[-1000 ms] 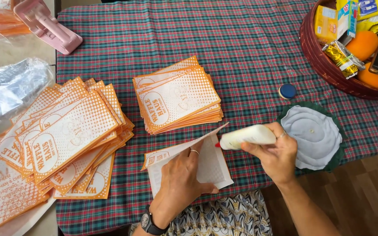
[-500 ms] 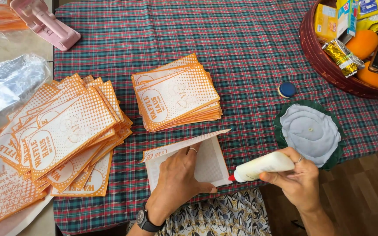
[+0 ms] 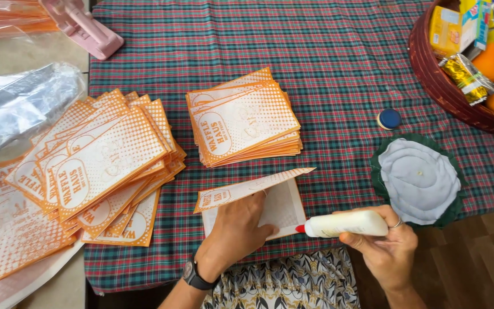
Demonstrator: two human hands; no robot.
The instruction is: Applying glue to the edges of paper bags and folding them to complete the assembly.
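Head view: I see the left hand (image 3: 238,226) flat, pinning the sleeve (image 3: 258,201) open; right hand (image 3: 385,247) clamped on the glue bottle (image 3: 344,224), nozzle at its edge.

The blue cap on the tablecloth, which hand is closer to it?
Right. The right hand, holding the glue bottle, is below the blue cap. The left hand presses the folded paper, farther left.

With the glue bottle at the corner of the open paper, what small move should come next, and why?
Probably draw the glue bottle along the right edge of the paper sleeve: its red tip sits at that edge's lower corner, and the left hand pins the sleeve with its flap raised.
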